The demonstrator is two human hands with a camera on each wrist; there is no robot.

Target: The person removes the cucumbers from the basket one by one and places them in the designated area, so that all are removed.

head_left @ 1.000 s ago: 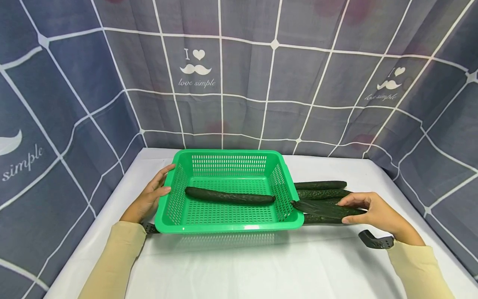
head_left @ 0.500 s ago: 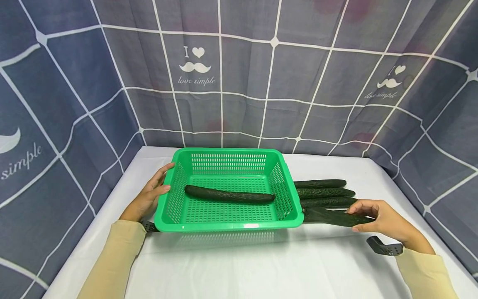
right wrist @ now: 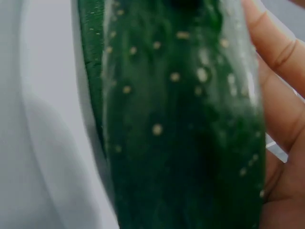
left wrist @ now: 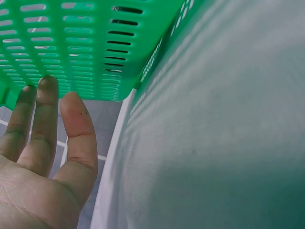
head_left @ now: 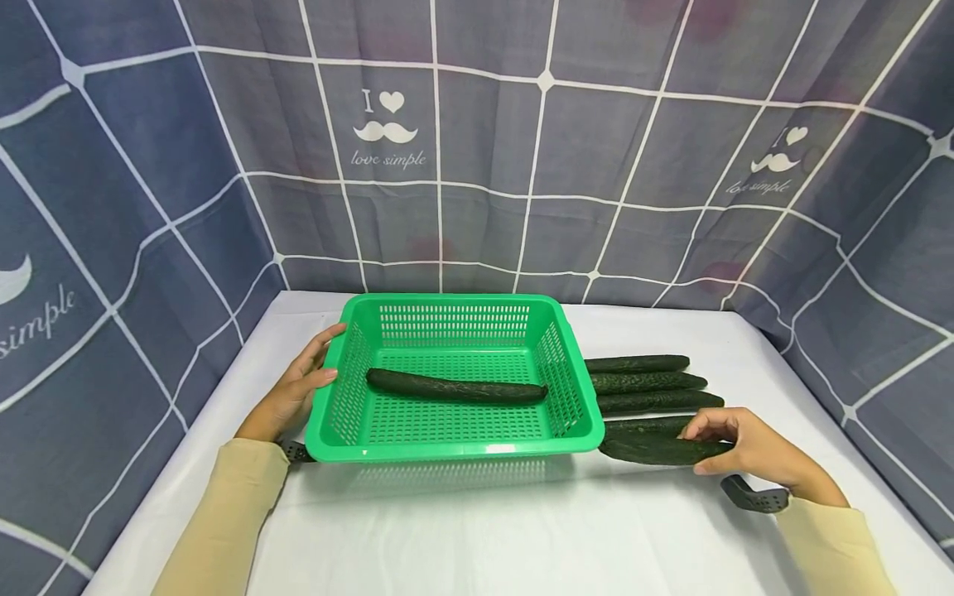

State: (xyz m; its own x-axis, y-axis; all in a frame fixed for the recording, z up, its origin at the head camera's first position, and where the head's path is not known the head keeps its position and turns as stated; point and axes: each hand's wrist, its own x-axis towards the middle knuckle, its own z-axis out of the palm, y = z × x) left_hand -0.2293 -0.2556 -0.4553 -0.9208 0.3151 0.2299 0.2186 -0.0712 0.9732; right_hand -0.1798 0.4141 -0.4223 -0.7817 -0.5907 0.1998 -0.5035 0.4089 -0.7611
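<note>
A dark green cucumber (head_left: 648, 450) is pinched near its right end by my right hand (head_left: 763, 451), and it lies in front of another cucumber (head_left: 641, 427). Close up in the right wrist view, the held cucumber (right wrist: 167, 114) shows pale bumps, with fingers along one side. My left hand (head_left: 286, 397) touches the left side of the green perforated basket (head_left: 455, 452). Fairly straight fingers of the left hand (left wrist: 43, 157) reach to the basket's slotted wall (left wrist: 81, 47) in the left wrist view. Inside the basket lies one cucumber (head_left: 456, 387).
Right of the basket, more cucumbers (head_left: 659, 402) lie side by side, their left ends hidden by its rim. A white cloth (head_left: 477, 530) covers the table. Grey checked curtains (head_left: 484, 149) stand behind and at both sides.
The right hand has brought its cucumber from on top of the others toward the front of the row, uncovering those behind it. The left hand and the basket have stayed about the same.
</note>
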